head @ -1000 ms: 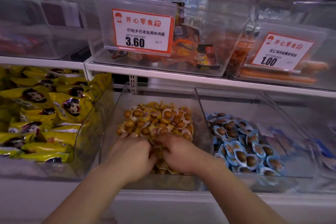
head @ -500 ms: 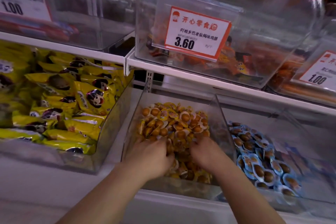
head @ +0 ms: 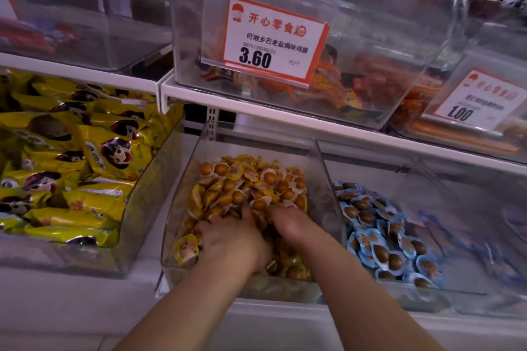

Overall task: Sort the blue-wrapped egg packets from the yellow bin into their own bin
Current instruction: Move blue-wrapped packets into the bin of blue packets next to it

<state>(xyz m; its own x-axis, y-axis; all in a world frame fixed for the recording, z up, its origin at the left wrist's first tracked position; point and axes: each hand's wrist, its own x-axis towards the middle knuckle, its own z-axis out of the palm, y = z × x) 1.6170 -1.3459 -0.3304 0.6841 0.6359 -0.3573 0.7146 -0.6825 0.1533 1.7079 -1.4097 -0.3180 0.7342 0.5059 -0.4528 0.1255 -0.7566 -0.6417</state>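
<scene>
Among yellow packets (head: 251, 185), two hands (head: 236, 236) dig.

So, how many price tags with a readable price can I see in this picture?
2. One price tag, reading 3.60, hangs on the clear upper bin in the middle. The other tag, reading 1.00, is at the right edge. More tags may be outside the view.

We are in a shop, at a snack display. White shelves (head: 285, 114) carry rows of clear plastic bins (head: 322, 168) filled with loose, individually wrapped snacks. Red-bordered price tags (head: 275, 38) clipped to the upper bins read 3.60 and 1.00 under printed Chinese characters and a barcode number. To the left we see a bin heaped with identical yellow snack bags (head: 68, 168), stock laid out for sale.
</scene>
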